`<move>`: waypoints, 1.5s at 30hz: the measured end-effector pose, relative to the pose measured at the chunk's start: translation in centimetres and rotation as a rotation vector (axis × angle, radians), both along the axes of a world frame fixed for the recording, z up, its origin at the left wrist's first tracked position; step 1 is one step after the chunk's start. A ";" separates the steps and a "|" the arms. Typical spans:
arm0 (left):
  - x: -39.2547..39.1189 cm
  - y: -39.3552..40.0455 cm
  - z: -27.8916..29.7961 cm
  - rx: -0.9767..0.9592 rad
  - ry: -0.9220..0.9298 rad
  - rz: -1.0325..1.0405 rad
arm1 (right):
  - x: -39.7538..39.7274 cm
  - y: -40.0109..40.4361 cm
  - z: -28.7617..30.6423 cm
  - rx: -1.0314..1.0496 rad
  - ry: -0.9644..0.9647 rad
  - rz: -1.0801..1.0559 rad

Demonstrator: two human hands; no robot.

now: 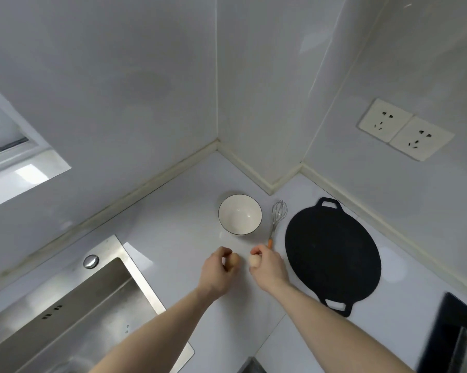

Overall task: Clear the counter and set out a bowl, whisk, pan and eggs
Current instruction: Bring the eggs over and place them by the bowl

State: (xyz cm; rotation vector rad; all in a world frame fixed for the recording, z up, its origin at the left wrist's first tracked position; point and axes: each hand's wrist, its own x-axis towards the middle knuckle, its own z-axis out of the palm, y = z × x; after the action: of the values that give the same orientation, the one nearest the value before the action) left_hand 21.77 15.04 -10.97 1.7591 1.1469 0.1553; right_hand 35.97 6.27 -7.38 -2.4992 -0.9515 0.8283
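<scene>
1. A white bowl [240,214] with a thin dark rim stands upright and empty on the pale surface [178,232], near the back corner.
2. A wire whisk [276,221] with an orange handle lies flat just right of the bowl, its wire head pointing toward the wall.
3. A black round pan [332,255] with two loop handles lies right of the whisk.
4. A brown egg [233,261] is held in the left hand [217,273], in front of the bowl.
5. A paler egg [254,261] is held in the right hand [270,267], close beside the first.
</scene>
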 end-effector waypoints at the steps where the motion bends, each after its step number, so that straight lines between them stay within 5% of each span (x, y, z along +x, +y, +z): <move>1: 0.1 0.2 -0.3 0.003 -0.005 -0.005 | 0.1 0.3 -0.3 0.000 -0.012 0.005; 45: -1.3 0.4 -0.6 -0.026 0.035 -0.099 | -1.5 -3.0 0.8 0.168 -0.028 -0.078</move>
State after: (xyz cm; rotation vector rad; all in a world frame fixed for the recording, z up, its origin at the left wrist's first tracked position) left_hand 20.49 15.48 -11.58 1.7981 1.0795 0.0495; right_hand 34.45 3.26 -6.63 -2.3926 -0.8874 0.6624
